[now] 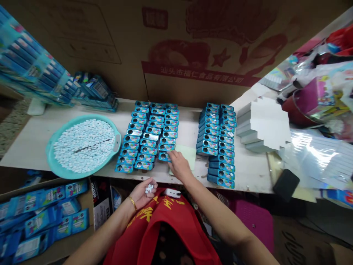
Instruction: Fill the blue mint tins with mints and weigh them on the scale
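Note:
My left hand [139, 195] is cupped palm up near the front edge of the table, its fingers curled round a small heap of white candies [149, 189]. At the near end of a column of blue boxes, my right hand [180, 166] has its fingers on a small blue candy box [163, 157]. Its fingertips cover the right end of that box. The boxes stand in close columns, each with a dark round opening on top. To the left lies a turquoise basin [53, 163] full of white candies, with a dark thin strip across them.
More blue boxes [206, 143] stand in two columns to the right, some with candies on top. Beyond them are white cardboard pieces [268, 121] and a black object [286, 184]. A large carton [110, 44] walls the back. An open carton at lower left holds blue packs [38, 221].

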### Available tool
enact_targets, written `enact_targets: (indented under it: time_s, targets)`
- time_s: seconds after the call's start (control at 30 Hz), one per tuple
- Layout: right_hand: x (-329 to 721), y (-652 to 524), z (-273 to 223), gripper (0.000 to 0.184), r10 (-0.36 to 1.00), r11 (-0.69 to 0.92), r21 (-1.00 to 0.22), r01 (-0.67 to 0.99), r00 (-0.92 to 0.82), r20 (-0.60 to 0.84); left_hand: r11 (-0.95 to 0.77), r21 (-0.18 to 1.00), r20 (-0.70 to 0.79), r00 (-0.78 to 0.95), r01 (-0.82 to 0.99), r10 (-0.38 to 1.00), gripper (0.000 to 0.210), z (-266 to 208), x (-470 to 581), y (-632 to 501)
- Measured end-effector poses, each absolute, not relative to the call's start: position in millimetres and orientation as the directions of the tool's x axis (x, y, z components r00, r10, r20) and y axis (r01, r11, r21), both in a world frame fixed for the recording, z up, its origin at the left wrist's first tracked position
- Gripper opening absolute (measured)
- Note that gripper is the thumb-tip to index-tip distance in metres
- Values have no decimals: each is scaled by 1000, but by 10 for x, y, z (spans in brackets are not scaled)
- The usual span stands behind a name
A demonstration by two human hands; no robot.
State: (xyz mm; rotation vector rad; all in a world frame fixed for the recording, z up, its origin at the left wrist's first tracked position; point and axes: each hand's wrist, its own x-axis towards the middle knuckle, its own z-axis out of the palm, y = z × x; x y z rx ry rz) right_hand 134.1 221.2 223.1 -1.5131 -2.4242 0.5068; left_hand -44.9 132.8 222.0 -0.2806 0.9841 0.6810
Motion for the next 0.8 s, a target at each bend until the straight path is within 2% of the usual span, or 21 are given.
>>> enact_targets:
  time_s: [0.1, 0.2, 0.27, 0.33, 0.4, 0.47, 0.57, 0.67, 0.8]
  targets:
    - [1167, 2217, 2119, 41, 900, 411, -363, 837, -435, 16, 765, 101, -841, 357, -636, 407, 19, 2214, -463, 1326]
    - [1427, 2214, 2060, 37, 896, 435, -322, 841, -438, 67, 767, 129, -835, 348, -628, 426, 17, 2184, -488, 1341]
    - [1797, 2213, 2081, 30, 938, 345, -272, 898, -325, 118, 771, 135, -830, 353, -623, 431, 15, 2151, -501, 1355]
    - [2205, 2230, 2109, 24, 979, 151, -190, 970, -119, 168, 777, 137, -832, 354, -615, 427, 15, 2121, -495, 1370]
    - [2544, 2278, 2103, 23, 985, 67, -89, 994, -52, 165, 786, 133, -835, 359, -604, 417, 15, 2107, -462, 1383]
    - [2754, 2337, 2070, 19, 986, 89, -11, 996, -87, 141, 795, 121, -838, 368, -594, 403, 15, 2109, -414, 1395]
    - [2845, 2341, 2094, 13, 976, 170, 38, 985, -174, 134, 797, 106, -846, 368, -594, 387, 16, 2125, -348, 1412]
    - [2739, 2198, 2276, 16, 960, 241, 16, 970, -241, 144, 785, 101, -858, 345, -612, 380, 15, 2139, -302, 1432]
    - [2368, 2032, 2446, 20, 919, 392, -66, 918, -388, 72, 772, 76, -852, 361, -631, 379, 17, 2168, -215, 1480]
